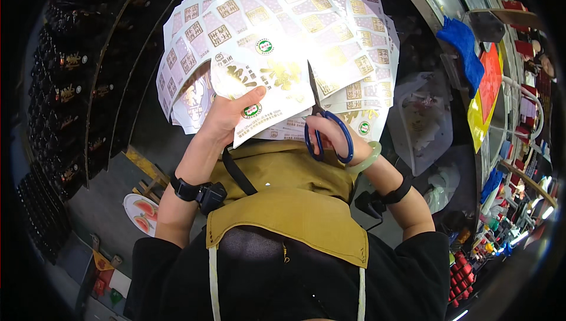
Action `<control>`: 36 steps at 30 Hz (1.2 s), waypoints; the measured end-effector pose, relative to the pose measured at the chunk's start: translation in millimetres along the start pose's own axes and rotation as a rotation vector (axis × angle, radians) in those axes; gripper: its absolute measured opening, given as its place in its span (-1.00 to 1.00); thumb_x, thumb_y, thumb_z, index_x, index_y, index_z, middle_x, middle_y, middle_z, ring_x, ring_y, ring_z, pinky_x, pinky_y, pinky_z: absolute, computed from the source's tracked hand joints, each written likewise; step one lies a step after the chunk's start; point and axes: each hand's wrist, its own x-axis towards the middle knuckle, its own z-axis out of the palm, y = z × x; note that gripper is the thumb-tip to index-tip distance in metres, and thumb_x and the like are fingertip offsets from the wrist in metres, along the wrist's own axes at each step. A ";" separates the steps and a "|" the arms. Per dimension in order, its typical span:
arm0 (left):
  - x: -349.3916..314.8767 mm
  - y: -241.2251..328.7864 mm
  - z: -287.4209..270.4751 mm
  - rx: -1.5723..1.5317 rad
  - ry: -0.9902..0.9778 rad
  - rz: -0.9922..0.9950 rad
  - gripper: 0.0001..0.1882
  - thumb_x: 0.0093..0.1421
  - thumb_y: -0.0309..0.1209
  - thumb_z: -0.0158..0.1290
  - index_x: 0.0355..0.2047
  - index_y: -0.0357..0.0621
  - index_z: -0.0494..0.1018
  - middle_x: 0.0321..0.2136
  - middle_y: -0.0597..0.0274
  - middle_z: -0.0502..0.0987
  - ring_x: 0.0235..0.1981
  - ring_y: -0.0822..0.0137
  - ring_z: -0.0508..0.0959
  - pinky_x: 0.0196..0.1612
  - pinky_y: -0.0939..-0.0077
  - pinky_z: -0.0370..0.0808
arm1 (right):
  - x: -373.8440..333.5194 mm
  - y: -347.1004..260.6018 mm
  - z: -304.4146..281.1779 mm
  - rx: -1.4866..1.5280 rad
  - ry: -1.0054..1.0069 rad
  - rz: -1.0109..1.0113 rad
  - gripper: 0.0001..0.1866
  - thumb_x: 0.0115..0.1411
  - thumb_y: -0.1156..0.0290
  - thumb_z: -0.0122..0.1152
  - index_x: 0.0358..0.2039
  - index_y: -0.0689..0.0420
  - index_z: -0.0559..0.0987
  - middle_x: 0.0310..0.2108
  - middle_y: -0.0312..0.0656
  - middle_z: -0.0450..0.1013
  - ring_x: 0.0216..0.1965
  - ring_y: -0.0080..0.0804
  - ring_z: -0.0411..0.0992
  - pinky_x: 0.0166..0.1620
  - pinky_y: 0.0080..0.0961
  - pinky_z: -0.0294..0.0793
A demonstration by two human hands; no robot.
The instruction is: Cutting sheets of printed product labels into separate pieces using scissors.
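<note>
My left hand (229, 113) pinches the near left part of a printed white sheet (282, 94) with gold lettering and a small green emblem, thumb on top. My right hand (330, 133) has its fingers through the blue handles of a pair of scissors (343, 122). Their blades point away from me, at the right side of the held sheet. How far apart the blades stand is hard to tell in the glare. Beneath and beyond lies a wide spread of overlapping printed sheets (221, 20) with gold squares and pale pink patches.
Rows of black items with gold marks (68, 94) line the left side. A clear plastic bin (421, 123) stands at right, with a blue cloth (461, 50) and a red-and-yellow sheet (488, 76) beyond. A round watermelon-patterned seat (141, 214) is low at left.
</note>
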 end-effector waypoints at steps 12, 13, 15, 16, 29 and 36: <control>-2.1 0.6 -6.6 0.069 -0.012 0.006 -0.41 0.14 -0.62 0.13 0.17 -0.30 0.19 -0.02 0.06 0.47 -0.06 0.29 0.54 -0.05 0.45 0.55 | -2.2 5.8 8.7 -0.171 0.111 -0.104 -0.47 0.30 0.11 -0.06 -0.73 0.18 0.37 -0.81 -0.27 0.30 -0.74 -0.56 0.32 -0.62 -0.61 0.26; -3.0 1.0 -7.1 0.068 -0.010 0.005 -0.41 0.14 -0.62 0.13 0.17 -0.30 0.19 -0.02 0.06 0.47 -0.06 0.29 0.54 -0.05 0.45 0.55 | -3.4 0.9 8.2 -0.171 0.109 -0.103 -0.47 0.30 0.11 -0.06 -0.73 0.18 0.37 -0.81 -0.27 0.30 -0.74 -0.56 0.32 -0.62 -0.61 0.26; -6.0 2.8 -8.5 0.057 0.017 -0.068 -0.49 0.18 -0.64 0.08 0.14 -0.37 0.21 -0.02 -0.01 0.48 -0.09 0.26 0.57 -0.09 0.43 0.60 | -5.7 -8.7 7.9 -0.131 0.021 0.041 -0.42 0.32 0.03 -0.10 -0.76 0.15 0.37 -0.81 -0.29 0.30 -0.74 -0.58 0.27 -0.60 -0.63 0.20; -8.3 0.6 -8.0 0.057 0.018 -0.069 -0.49 0.18 -0.64 0.08 0.14 -0.37 0.21 -0.02 -0.01 0.48 -0.09 0.26 0.57 -0.09 0.43 0.60 | -7.9 -9.6 5.1 -0.101 -0.034 0.009 -0.41 0.32 -0.02 -0.13 -0.74 0.12 0.39 -0.81 -0.30 0.30 -0.72 -0.60 0.22 -0.60 -0.65 0.14; -16.2 -0.8 -6.2 0.035 -0.042 -0.044 -0.45 0.16 -0.63 0.11 0.15 -0.33 0.21 -0.01 0.01 0.47 -0.07 0.24 0.55 -0.09 0.39 0.60 | -10.7 0.9 7.1 -0.146 0.063 -0.074 -0.69 0.24 0.35 -0.01 -0.57 0.29 0.44 -0.65 -0.23 0.38 -0.67 -0.54 0.38 -0.56 -0.61 0.35; -18.9 -0.2 -2.6 0.047 -0.043 -0.033 -0.46 0.17 -0.62 0.11 0.15 -0.33 0.21 -0.01 0.01 0.47 -0.07 0.25 0.56 -0.09 0.40 0.59 | -2.9 12.3 15.1 -0.342 0.257 -0.129 -0.58 0.29 0.28 -0.02 -0.68 0.25 0.41 -0.77 -0.26 0.32 -0.78 -0.55 0.32 -0.64 -0.62 0.29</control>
